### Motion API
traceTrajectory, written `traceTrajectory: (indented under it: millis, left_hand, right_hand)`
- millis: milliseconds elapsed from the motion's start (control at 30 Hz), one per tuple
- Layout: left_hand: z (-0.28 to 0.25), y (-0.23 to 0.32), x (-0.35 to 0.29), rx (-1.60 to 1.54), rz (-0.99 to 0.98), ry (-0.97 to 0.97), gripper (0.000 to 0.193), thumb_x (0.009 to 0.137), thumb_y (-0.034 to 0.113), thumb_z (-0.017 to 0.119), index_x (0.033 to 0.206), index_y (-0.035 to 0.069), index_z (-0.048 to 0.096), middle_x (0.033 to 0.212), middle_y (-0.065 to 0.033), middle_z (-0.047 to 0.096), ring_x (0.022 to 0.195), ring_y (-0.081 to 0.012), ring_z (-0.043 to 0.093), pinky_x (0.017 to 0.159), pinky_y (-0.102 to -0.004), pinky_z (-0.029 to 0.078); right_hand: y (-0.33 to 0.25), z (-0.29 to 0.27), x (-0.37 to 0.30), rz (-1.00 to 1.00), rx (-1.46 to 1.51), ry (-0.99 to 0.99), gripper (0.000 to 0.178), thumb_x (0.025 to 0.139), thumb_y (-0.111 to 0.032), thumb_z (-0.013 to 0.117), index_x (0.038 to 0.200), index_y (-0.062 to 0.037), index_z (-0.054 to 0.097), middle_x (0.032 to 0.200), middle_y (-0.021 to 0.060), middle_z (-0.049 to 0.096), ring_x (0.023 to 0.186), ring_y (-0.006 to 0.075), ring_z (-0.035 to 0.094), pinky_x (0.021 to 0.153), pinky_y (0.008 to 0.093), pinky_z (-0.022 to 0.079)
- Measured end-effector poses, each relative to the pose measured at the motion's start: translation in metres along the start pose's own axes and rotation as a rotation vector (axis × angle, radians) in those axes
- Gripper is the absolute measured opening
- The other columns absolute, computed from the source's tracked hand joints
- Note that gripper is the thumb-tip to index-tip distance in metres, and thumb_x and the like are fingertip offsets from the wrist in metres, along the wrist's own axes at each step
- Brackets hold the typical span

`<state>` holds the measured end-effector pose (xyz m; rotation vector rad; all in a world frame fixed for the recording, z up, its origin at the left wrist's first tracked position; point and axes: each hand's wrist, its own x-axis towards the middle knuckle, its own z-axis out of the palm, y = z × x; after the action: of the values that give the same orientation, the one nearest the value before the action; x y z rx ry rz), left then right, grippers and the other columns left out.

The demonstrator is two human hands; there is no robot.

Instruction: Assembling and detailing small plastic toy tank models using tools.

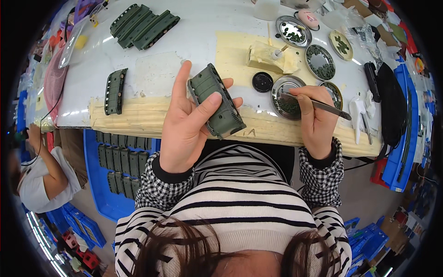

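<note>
My left hand [177, 131] grips a dark green toy tank track piece [206, 87], thumb pressed across its flat face and index finger stretched out. The piece is tilted, its toothed edges showing. In my right hand [318, 124] is a pair of metal tweezers [333, 109], pinched between thumb and fingers. The tweezers' tips point into a round metal dish [275, 109] of tiny dark green parts; whether they hold one is too small to tell. A similar green piece [115, 92] lies on the table at left, and several more [144, 27] lie together at the far left.
More dishes of small green parts, one with a steel rim [308, 64], stand at the right. A tape-wrapped block [258, 59] and a black round lid [262, 82] sit beside them. A blue crate [99, 203] with rows of green pieces stands below the table's left side. A co-worker's arm [55, 171] shows at left.
</note>
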<state>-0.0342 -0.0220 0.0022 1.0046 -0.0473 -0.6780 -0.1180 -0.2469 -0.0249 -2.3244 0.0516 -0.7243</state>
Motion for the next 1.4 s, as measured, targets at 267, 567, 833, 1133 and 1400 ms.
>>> traceTrajectory:
  millis: [267,567,833,1133,1400]
  left_hand:
    - [-0.006,-0.007,0.001,0.133,0.0,-0.126,0.019,0.1,0.014,0.048,0.115,0.002,0.05,0.13,-0.016,0.051,0.104,-0.0255,0.064,0.086,-0.0358,0.056]
    - [0.0,-0.017,0.007,0.229,-0.047,-0.314,0.022,0.103,0.022,0.043,0.101,0.003,0.055,0.097,-0.001,0.058,0.09,-0.0054,0.053,0.077,-0.0223,0.046]
    - [-0.005,-0.026,0.007,-0.041,-0.078,-0.25,0.023,0.102,0.023,0.046,0.101,0.003,0.056,0.125,-0.0136,0.055,0.104,-0.0147,0.057,0.088,-0.03,0.049]
    - [-0.002,-0.034,0.008,-0.148,-0.005,-0.261,0.025,0.1,0.022,0.052,0.104,-0.001,0.061,0.104,-0.0109,0.065,0.095,-0.0201,0.066,0.082,-0.0297,0.055]
    - [-0.001,-0.033,0.007,-0.138,-0.021,-0.274,0.026,0.1,0.023,0.051,0.103,-0.001,0.061,0.099,-0.0119,0.067,0.094,-0.0193,0.066,0.082,-0.0295,0.054]
  right_hand:
    - [-0.008,-0.004,0.001,-0.075,0.042,0.004,0.014,0.088,-0.015,0.064,0.091,-0.0013,0.068,0.083,0.0105,0.066,0.074,0.0262,0.057,0.068,0.034,0.045]
    - [-0.056,0.001,0.02,-0.509,-0.015,-0.094,0.033,0.07,-0.029,0.071,0.092,-0.0043,0.069,0.09,0.0051,0.067,0.076,0.0228,0.061,0.062,0.0323,0.048]
    - [-0.061,0.002,0.007,-0.298,0.206,-0.121,0.028,0.087,-0.024,0.062,0.1,-0.0003,0.067,0.096,0.0116,0.068,0.086,0.0273,0.064,0.073,0.035,0.051]
    - [-0.056,0.01,0.008,-0.13,0.443,-0.089,0.024,0.096,-0.018,0.055,0.105,0.0015,0.066,0.098,0.0142,0.067,0.084,0.0236,0.062,0.078,0.0312,0.05]
    - [-0.057,0.009,0.008,-0.106,0.474,-0.112,0.024,0.095,-0.018,0.057,0.106,0.0011,0.066,0.097,0.0134,0.065,0.08,0.019,0.06,0.074,0.0283,0.05]
